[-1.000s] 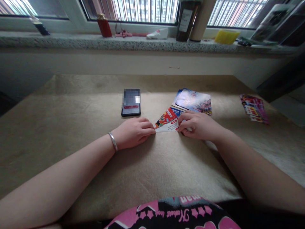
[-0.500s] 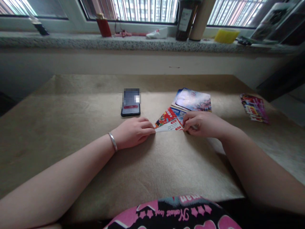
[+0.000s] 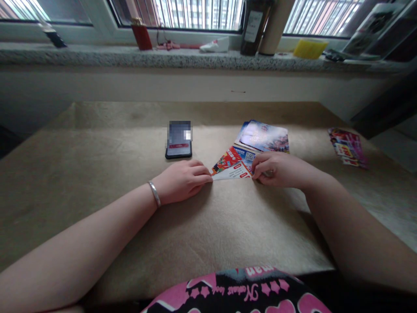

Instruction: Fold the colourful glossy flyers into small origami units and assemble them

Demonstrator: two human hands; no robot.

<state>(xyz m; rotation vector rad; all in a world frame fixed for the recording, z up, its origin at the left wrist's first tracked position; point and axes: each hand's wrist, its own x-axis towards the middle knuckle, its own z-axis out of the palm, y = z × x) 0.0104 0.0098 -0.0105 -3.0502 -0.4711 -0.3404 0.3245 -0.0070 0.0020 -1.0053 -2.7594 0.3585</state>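
A colourful printed leaflet (image 3: 228, 161) lies on the table in front of me, folded so that its white, red-labelled side shows along a slanting flap and its near edge runs straight. At the left corner, my left hand (image 3: 187, 180), with a silver bangle on the wrist, presses the paper with its fingers held together. My right hand (image 3: 272, 170) is curled, thumb and fingers pinching the right corner. Its fingers hide part of that corner. Just behind the leaflet lies a stack of blue and purple flyers (image 3: 265, 134), partly covered by my right hand.
A smartphone (image 3: 179, 148) lies flat beyond my left hand. Fanned pink and red cards (image 3: 348, 148) are near the table's right side. On the stone windowsill (image 3: 107, 56) stand a red bottle (image 3: 141, 34), a dark bottle (image 3: 254, 30) and a yellow sponge-like block (image 3: 310, 49).
My right hand has shifted very slightly to the right along the leaflet's near edge. My left hand and the other things have stayed where they were.
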